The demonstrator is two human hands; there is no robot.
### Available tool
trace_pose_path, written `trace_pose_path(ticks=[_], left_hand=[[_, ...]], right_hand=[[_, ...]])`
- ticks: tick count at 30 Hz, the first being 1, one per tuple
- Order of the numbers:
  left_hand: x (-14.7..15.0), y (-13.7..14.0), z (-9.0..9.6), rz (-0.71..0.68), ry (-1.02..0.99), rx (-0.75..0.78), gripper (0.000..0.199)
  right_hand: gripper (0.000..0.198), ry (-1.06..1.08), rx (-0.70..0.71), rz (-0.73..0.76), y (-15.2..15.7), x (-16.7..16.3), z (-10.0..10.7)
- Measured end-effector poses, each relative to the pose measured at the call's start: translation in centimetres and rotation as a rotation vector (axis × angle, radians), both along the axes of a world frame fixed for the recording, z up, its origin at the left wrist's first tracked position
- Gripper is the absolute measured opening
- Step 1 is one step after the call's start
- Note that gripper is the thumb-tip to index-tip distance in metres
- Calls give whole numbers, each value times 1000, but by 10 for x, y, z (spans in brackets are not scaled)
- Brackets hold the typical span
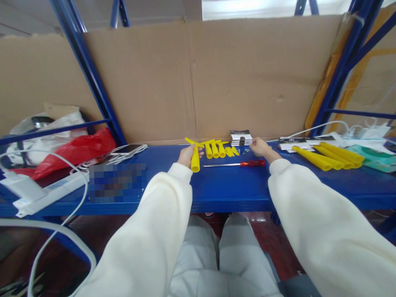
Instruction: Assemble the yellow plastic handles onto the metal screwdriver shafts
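Observation:
My left hand [186,156] is closed around a yellow T-shaped plastic piece [195,161], whose hollow round end points down toward me. To its right several similar yellow tube pieces [215,151] lie in a row, followed by small flat yellow parts [231,151]. My right hand [260,146] is closed beside a stack of black-and-white printed cards [241,138], near tiny metal bits [246,150], perhaps screws. What its fingers hold, if anything, is too small to make out. In front of both hands lies a screwdriver with a red handle [252,163] on the blue tabletop [230,186].
On the right lie several yellow cone-shaped tubes [329,156], more printed cards [293,144] and a green packet [380,157]. A white power strip [51,195], cables, a phone [131,149] and a red bag [75,154] occupy the left. Cardboard [247,76] walls off the back.

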State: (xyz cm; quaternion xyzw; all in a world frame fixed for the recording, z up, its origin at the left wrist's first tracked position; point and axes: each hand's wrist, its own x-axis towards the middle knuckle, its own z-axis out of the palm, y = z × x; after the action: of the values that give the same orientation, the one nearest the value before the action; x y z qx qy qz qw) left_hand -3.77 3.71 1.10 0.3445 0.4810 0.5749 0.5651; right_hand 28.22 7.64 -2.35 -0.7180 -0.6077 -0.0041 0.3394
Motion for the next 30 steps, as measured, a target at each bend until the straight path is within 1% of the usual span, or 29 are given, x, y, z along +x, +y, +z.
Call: trace_pose_path(ticks=[1,2,3,4,6,8,10,16,21,26,28,30], left_hand=[[0,0,-1,0,-2,8,28],[0,1,-1,3,-2,9,27],[-1,1,-1,10,0,4,27],[-1,1,-2,18,2,-2,27],[-2,1,-2,24,7,-13,27],[-3,0,-1,18,11,-17,29],[-3,-2,0,8,15,-13,30],[-1,-4,0,7,39,-12,28],[-1,-1,-3,1,149,14,25],[-3,1,-7,-18,251,72,22],[-3,3,-10,11,303,78,27],[-4,5,-14,55,380,82,36]], right_hand=[[26,26,2,-54,-3,-2,3],[27,48,14,-71,-7,-4,6],[27,67,22,-45,-10,-6,7],[26,83,18,12,-14,-8,8],[26,115,-41,140,-19,-10,8],[27,132,-117,221,-21,-13,6],[28,125,-155,263,-21,-16,3],[25,88,-170,332,-17,-19,2],[23,55,-161,386,-16,-22,3],[31,47,-56,334,-29,-24,15],[28,34,-82,350,-40,-24,23],[26,-2,-173,439,-52,-24,31]])
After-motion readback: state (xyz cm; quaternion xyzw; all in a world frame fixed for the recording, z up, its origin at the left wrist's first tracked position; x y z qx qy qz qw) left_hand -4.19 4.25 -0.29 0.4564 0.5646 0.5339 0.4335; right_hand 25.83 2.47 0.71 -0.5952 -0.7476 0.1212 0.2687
